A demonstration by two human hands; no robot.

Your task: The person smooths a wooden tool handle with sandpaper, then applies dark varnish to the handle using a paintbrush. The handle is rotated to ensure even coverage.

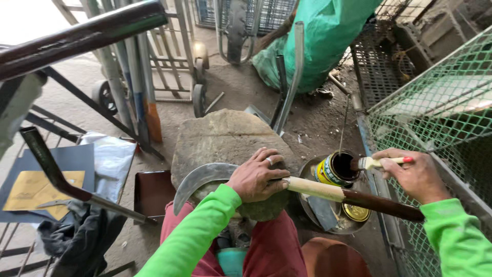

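Observation:
My left hand (256, 177) grips a sickle where its curved grey blade (200, 179) meets the wooden handle (348, 196), pressing it down on a large flat stone (220, 136). The handle is pale near the blade and dark brown toward its far end. My right hand (415, 177) holds a small paintbrush (376, 162) with a pale handle and red tip. The bristles dip into an open yellow paint can (335, 170) of dark liquid. The can sits in a round metal tray (307, 205) beside its gold lid (356, 212).
Green wire mesh panels (441, 102) stand at the right. A green tarp bundle (323, 41) lies behind the stone. Metal frames and a wheeled cart (174, 61) are at the back left. Dark painted tubes (56, 174), a brown panel (152, 192) and papers (36, 190) lie left.

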